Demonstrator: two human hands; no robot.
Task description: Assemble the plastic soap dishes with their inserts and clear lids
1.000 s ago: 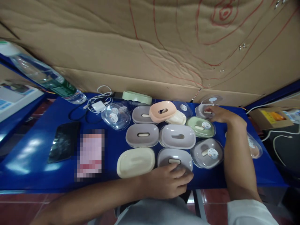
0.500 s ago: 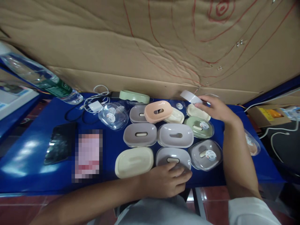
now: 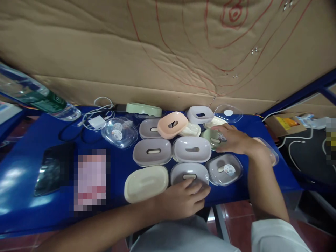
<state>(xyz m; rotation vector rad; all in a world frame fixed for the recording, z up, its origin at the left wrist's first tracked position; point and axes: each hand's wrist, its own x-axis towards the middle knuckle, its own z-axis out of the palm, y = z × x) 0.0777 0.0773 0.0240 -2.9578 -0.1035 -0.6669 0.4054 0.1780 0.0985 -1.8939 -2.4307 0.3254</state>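
My left hand lies with its fingers spread on the near edge of a grey oval soap dish. Around the right end of a green soap dish with a stickered clear cover, the thumb and fingers of my right hand are closed. Behind it are a cream base, partly hidden by the hand, a lavender slotted tray and a clear lid. Two more slotted dishes, one grey and one pale lavender, sit mid-table. A covered grey dish is at the right.
A cream oval piece, a peach tray and stacked clear lids are on the blue table. Leftward lie a phone, white cable and bottle. Cardboard stands behind; another covered dish is far right.
My right hand lifted the lavender tray off the cream base, set it down to the left and let go, then moved nearer onto the green dish. My left hand stayed on the grey dish.
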